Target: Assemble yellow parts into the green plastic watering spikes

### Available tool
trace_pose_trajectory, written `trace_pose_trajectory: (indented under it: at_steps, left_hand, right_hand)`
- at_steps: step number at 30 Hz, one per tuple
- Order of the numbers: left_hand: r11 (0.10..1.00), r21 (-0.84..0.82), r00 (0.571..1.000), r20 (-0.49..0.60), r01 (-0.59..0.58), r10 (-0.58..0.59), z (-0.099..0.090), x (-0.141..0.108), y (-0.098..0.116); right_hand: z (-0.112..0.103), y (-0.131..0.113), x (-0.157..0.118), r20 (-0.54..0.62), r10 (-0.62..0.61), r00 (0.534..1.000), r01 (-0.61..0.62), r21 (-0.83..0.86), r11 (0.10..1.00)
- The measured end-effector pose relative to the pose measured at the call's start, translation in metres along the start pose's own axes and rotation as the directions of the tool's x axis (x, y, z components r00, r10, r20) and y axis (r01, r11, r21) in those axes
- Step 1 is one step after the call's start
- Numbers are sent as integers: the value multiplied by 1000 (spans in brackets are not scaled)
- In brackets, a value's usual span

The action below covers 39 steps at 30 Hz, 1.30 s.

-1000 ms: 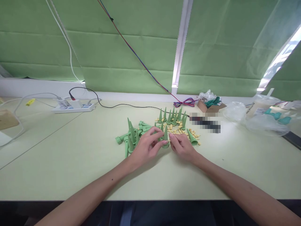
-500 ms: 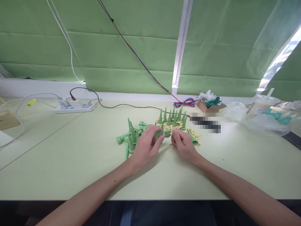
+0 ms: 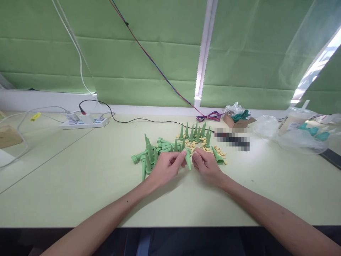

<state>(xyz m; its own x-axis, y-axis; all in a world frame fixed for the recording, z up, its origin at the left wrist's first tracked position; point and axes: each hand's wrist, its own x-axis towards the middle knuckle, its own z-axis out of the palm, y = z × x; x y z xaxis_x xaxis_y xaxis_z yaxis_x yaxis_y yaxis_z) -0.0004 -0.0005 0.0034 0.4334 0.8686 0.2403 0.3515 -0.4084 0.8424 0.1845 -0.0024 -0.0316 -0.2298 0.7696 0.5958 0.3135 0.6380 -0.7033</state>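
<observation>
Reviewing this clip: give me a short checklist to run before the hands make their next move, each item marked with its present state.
1. Left hand grips a cone: ok, tip pointing down toward the person.
2. Right hand has a yellow piece: ok, a bit shows at the fingertips.
3. That piece is seated in the cone: cannot tell, too small.
4. Loose yellow pieces near the right hand: ok.
5. All other cones upright: not ok, some lie down at left.

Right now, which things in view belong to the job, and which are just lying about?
Job: green cone in the left hand; small yellow piece, mostly hidden, at the right hand; other green cones; loose yellow pieces.

Lying about, it seems: power strip; cardboard box; plastic bag; cup with straw.
</observation>
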Motion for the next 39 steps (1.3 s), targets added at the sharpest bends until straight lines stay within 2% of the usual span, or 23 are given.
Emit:
trace_pose_trajectory:
  at_steps: [6, 12, 22, 29, 39]
  left_hand:
    - [997, -41, 996, 72, 62, -59, -1, 0, 0]
    - [998, -37, 996, 82, 47, -43, -1, 0, -3]
    - [995, 73, 998, 18, -64, 63, 0, -1, -2]
    - [985, 118, 992, -2, -125, 126, 0, 0, -6]
    - [937, 184, 943, -95, -297, 318, 1, 1, -12]
  right_hand:
    - [1, 4, -1, 37, 10, 999, -10, 6, 1000]
    - [0, 2, 0, 33, 19, 999, -19, 9, 1000]
    - [0, 2, 1, 1, 56, 998, -56, 39, 998]
    - [-1, -1, 1, -8, 47, 999, -47, -2, 999]
    - [0, -5, 4, -6, 45, 999, -45, -19, 999]
